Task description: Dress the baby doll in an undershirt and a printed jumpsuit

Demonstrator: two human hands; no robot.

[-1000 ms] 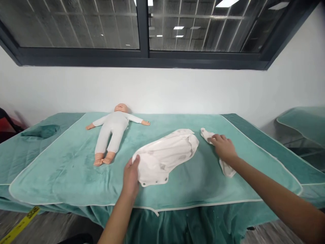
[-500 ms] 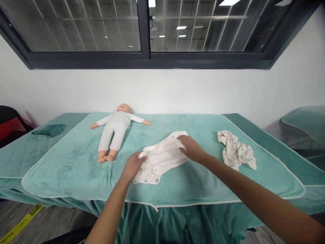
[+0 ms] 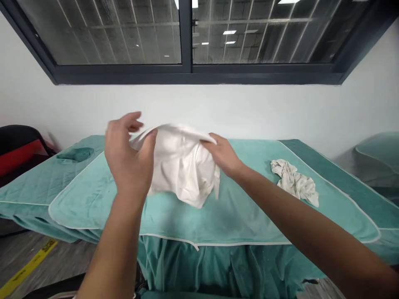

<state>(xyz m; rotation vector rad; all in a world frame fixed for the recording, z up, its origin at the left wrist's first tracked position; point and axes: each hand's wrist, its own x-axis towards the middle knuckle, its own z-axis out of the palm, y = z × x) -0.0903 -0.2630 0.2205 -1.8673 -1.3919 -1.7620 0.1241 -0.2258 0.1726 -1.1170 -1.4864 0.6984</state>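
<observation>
A white baby bodysuit (image 3: 179,166) hangs in loose folds above the middle of the bed, its upper edge raised. My right hand (image 3: 222,153) pinches that edge at the right end. At the other end is my left hand (image 3: 129,153), with thumb and fingers apart around the cloth's left edge; whether it touches the cloth I cannot tell. The baby doll is hidden behind my left hand and the bodysuit. A crumpled white printed cloth (image 3: 294,181) lies on the right of the green mat (image 3: 243,220).
The bed stands against a white wall (image 3: 249,110) under a dark-framed window (image 3: 199,79). At the left edge is a black and red object (image 3: 23,155). Yellow tape (image 3: 28,268) runs along the floor at lower left.
The bodysuit, flat on the mat before, is now lifted and hanging. My left hand has risen up and left and opened; my right hand has closed on the edge. The doll has become hidden.
</observation>
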